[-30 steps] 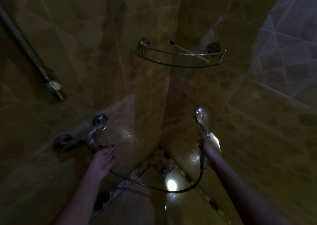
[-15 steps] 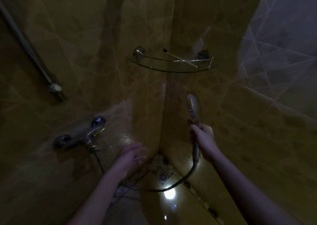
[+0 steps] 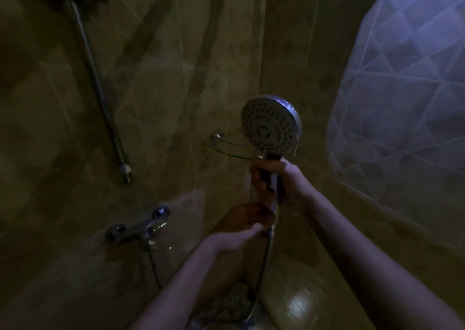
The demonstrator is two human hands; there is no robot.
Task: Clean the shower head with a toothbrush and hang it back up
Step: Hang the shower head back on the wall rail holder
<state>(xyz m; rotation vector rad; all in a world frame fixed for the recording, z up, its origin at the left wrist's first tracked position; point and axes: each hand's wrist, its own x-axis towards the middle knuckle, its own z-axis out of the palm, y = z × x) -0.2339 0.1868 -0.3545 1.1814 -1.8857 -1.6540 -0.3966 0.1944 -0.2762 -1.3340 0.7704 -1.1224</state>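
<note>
Fingers, right hand, wrap one shower head — left hand grip unclear, dim.

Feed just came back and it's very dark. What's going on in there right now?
A person stands in a tiled shower corner. Their right hand grips the handle of the shower head, held upright with its nozzle face toward the camera. The left hand is at the handle's bottom, where the hose joins; its grip is too dark to judge. No toothbrush shows in this view, so scrubbing is not under way.
</note>
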